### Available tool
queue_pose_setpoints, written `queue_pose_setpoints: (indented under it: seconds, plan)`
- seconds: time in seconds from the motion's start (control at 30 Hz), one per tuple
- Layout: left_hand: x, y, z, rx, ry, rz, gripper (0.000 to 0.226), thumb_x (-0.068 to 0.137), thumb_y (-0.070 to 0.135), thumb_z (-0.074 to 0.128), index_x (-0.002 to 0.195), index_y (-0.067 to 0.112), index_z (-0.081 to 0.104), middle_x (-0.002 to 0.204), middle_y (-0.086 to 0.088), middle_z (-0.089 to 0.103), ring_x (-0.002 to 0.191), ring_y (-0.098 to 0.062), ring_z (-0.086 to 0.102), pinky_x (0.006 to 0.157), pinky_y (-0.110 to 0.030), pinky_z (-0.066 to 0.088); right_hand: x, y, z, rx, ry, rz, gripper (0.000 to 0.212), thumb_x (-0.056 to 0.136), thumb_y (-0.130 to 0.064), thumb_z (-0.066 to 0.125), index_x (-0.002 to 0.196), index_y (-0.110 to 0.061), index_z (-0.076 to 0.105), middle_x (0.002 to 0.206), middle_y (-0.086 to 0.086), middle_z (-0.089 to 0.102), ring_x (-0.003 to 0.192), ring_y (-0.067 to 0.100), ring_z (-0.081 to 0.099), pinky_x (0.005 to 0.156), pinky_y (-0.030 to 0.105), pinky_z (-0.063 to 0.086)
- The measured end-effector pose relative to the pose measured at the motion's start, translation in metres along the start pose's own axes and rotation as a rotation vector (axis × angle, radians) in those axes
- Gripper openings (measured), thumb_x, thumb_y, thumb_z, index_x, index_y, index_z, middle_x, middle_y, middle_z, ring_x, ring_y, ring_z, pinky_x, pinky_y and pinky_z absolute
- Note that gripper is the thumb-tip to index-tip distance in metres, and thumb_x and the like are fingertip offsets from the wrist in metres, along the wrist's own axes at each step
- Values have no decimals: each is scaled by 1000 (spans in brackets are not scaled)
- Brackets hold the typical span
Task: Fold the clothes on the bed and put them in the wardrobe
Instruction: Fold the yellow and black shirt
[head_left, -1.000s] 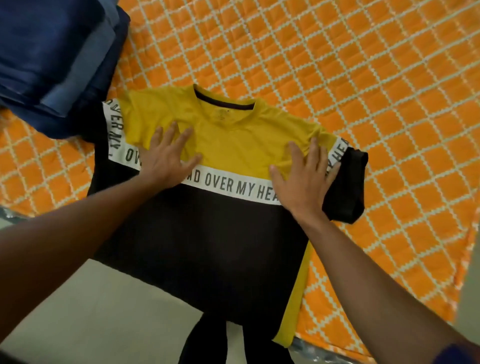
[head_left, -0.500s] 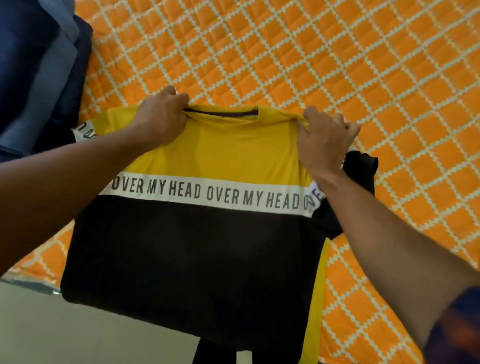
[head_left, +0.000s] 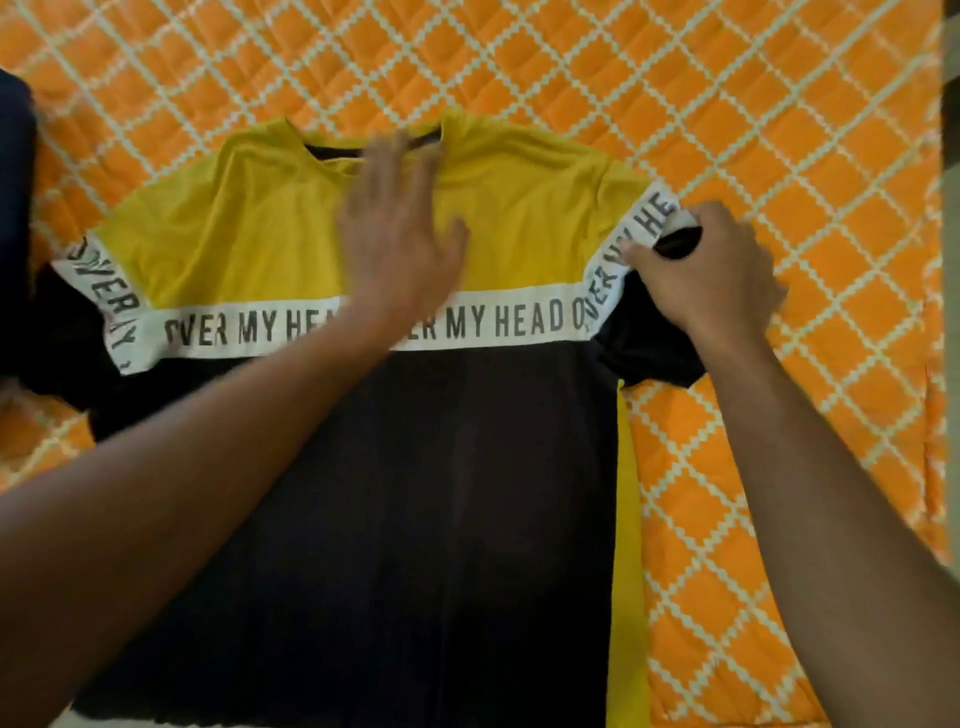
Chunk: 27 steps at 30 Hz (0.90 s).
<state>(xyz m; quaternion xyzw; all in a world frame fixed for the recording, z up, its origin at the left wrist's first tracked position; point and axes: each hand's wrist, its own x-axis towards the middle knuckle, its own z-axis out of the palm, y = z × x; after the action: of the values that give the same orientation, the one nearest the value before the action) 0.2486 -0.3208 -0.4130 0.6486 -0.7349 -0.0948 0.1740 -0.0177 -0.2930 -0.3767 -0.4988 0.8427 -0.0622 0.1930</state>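
Both hands touch the shirt (head_left: 249, 223), left hand (head_left: 400, 239) flat with fingers (head_left: 387, 171) straight, right hand (head_left: 711, 280) pinching a sleeve (head_left: 644, 348); a hard tug could skew it.

The right hand (head_left: 711, 270) pinches the sleeve (head_left: 649, 343) of the yellow, white and black cotton T-shirt (head_left: 467, 467). Its curled fingers hide the sleeve's edge and the end of the lettering there. Inward from that grip, the blurred left hand (head_left: 400, 234) lies flat over part of the dark collar (head_left: 332, 152), and its wrist covers several letters of the white printed band (head_left: 519, 322). Toward the person, the shirt's black hem runs off the bottom edge. Far across from the grip, a dark blue fabric mass (head_left: 13, 208) is cut by the left edge and too dim to identify.
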Motion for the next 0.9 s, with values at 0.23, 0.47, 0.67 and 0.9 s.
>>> queue_pose_setpoints:
  seconds: [0.23, 0.47, 0.67, 0.9]
  plan:
    - [-33, 89, 50, 182, -375, 298, 73, 93, 77, 19, 158, 46, 10, 170, 0, 4, 155, -35, -1, 109, -80, 5, 26, 43, -23, 696, -123, 273, 24, 71, -27, 84, 92, -19, 76, 94, 1, 76, 92, 25, 73, 87, 49, 60]
    - [11, 120, 68, 222, -414, 257, 88, 84, 89, 13, 158, 44, -2, 169, -4, -3, 154, -37, -8, 106, -80, -6, 12, 39, -48, 568, 33, 76, 2, 90, -19, 65, 88, -18, 65, 89, 7, 64, 74, 20, 54, 63, 36, 38]
    - [-2, 65, 29, -431, -113, 75, 49, 85, 20, 46, 129, 7, 62, 130, -18, 62, 131, -37, 50, 116, -39, 28, -51, -43, -19, 721, -439, -217, 25, 96, -15, 64, 120, -19, 68, 76, 7, 69, 55, 11, 66, 49, 26, 51]
    - [-84, -77, -52, -270, 208, -422, 31, 84, 12, 46, 100, 11, 72, 103, -8, 71, 103, -28, 61, 94, -39, 47, -71, -54, 43, 23, 30, -547, 31, 96, -37, 57, 121, -23, 69, 119, 1, 63, 108, 27, 56, 81, 40, 48]
